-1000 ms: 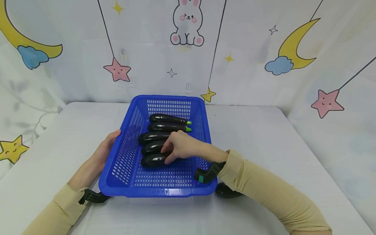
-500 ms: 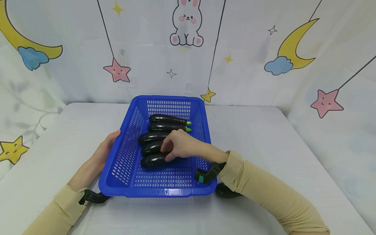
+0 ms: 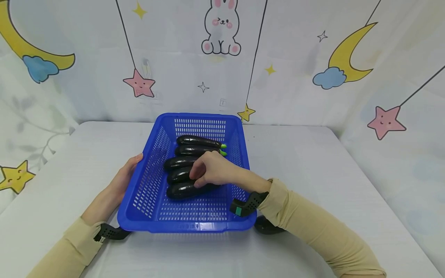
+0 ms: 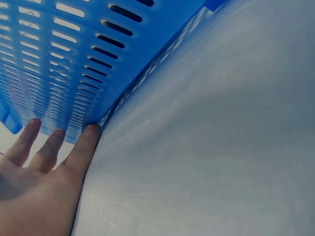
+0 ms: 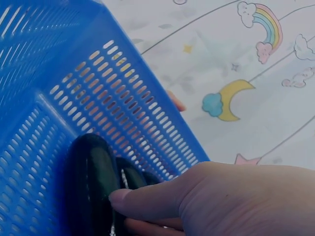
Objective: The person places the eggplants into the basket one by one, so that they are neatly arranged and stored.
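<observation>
Inside the blue plastic basket, several glossy dark eggplants lie side by side. The front eggplant and the one behind it, a second eggplant, are right under my right hand. That hand is bent over them, its thumb at the front eggplant's upper side and its fingertips near the gap between the two. In the right wrist view the thumb overlaps the front eggplant. My left hand touches the basket's left outer side. Its fingers reach fairly straight against the slotted wall in the left wrist view.
Another eggplant lies on the white table by the basket's front right corner, partly hidden by the right sleeve. Two back eggplants show green stems. A patterned curtain rises behind the table.
My right hand has risen slightly, its thumb moving from the front eggplant's near side up toward its top, so more of that eggplant shows. The left hand and basket stay put.
</observation>
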Tool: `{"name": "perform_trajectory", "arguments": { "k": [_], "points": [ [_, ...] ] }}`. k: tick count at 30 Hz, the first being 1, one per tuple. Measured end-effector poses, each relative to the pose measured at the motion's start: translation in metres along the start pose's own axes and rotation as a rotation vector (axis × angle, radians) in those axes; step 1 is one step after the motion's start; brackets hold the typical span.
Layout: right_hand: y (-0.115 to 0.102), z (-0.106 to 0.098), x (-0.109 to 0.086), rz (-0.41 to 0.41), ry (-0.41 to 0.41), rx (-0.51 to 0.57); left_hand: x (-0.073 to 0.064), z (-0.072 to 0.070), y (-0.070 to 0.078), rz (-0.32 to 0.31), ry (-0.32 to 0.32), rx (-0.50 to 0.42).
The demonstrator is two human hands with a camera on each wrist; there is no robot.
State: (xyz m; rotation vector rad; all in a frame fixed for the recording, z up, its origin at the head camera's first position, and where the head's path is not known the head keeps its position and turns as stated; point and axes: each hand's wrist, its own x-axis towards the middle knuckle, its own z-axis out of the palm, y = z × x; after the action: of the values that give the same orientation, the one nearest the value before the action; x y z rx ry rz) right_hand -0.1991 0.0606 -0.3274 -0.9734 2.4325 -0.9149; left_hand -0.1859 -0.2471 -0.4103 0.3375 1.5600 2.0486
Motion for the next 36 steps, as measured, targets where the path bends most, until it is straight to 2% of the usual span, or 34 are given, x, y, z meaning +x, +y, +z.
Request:
{"name": "perform_trajectory", "arguments": {
  "k": [19, 26, 32, 36],
  "points": [
    [-0.004, -0.004, -0.003, -0.048, 0.049, 0.111, 0.002, -0.002, -0.003, 0.016, -0.075, -0.086],
    [-0.023, -0.018, -0.018, -0.106, 0.025, 0.099, 0.003, -0.002, -0.004, 0.030, -0.088, -0.090],
    [-0.035, -0.032, -0.038, -0.170, 0.087, 0.018, 0.002, -0.002, -0.003, 0.036, -0.118, -0.117],
    [-0.033, -0.038, -0.052, -0.176, 0.117, -0.005, 0.002, -0.002, -0.002, 0.033, -0.115, -0.111]
  ]
}}
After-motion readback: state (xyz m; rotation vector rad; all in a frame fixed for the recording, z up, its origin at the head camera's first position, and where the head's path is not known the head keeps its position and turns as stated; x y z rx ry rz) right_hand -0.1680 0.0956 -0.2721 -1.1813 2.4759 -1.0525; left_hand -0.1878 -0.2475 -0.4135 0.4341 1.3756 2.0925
